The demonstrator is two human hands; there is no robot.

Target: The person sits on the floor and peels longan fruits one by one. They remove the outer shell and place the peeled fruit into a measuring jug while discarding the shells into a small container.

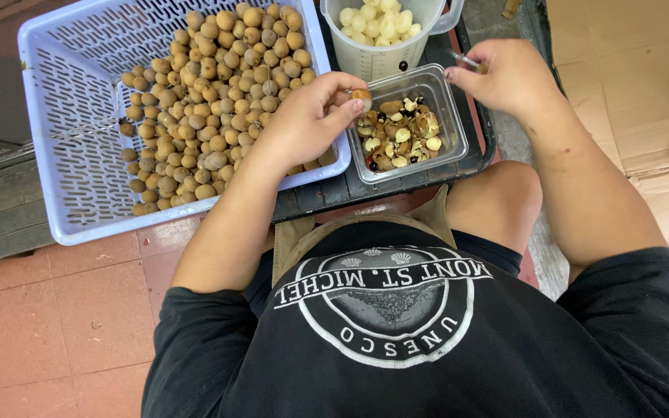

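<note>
Above the clear rectangular plastic scrap tub (pixel 458 147), left hand (pixel 303 124) pinches a small, round, brittle-shelled brown fruit (pixel 362 97), likely slippery; right hand (pixel 505 77) grips a thin metal tool (pixel 468 62).

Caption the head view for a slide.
Left hand holds a brown fruit over a clear tub of shells; right hand grips a thin tool.

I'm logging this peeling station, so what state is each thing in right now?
Basket: heaped with unpeeled brown fruit.
Jug: upright, holding peeled white fruit.
Tub: open, holding shells and seeds.
Left hand: pinching one fruit over the tub.
Right hand: gripping a thin tool.
</note>
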